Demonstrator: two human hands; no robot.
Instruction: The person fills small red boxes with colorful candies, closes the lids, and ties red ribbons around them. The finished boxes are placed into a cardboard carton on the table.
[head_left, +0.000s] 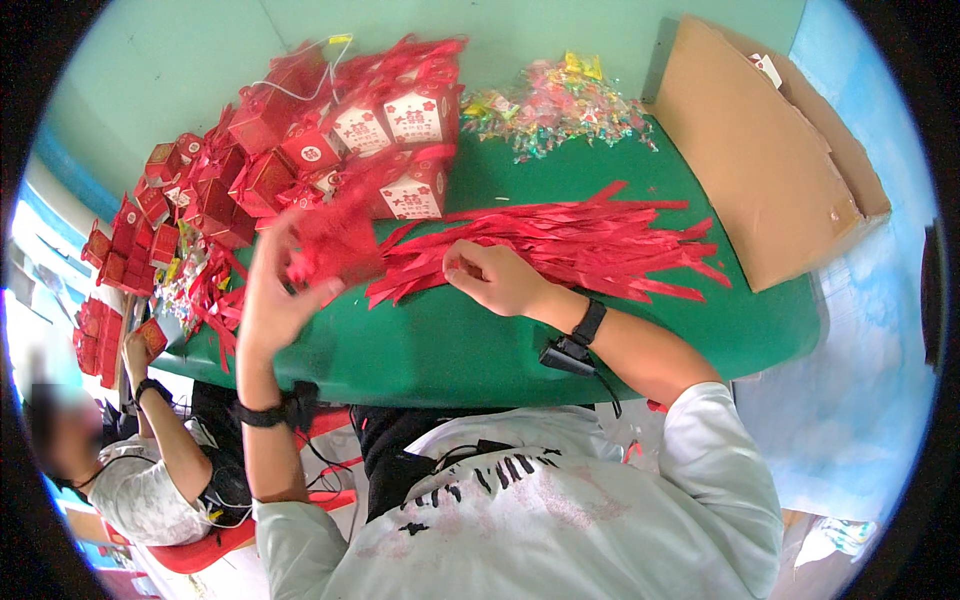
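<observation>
My left hand (272,305) is raised over the left part of the table, fingers and thumb curved around a red gift box (345,245). Motion blurs both the hand and this box, so its printed sides and the exact grip are unclear. My right hand (497,280) hovers at the near edge of a pile of red ribbon strips (590,240). Its fingers are curled together, and anything between them is too small or hidden to make out. Just behind the left hand stand finished-looking red and white gift boxes (412,190) with red ribbons on top.
Many more red boxes (215,205) are heaped at the left. Wrapped candies (560,105) lie at the back of the green table (480,365). An open cardboard carton (760,160) stands at the right. A co-worker's hand (135,350) holds a red box at far left.
</observation>
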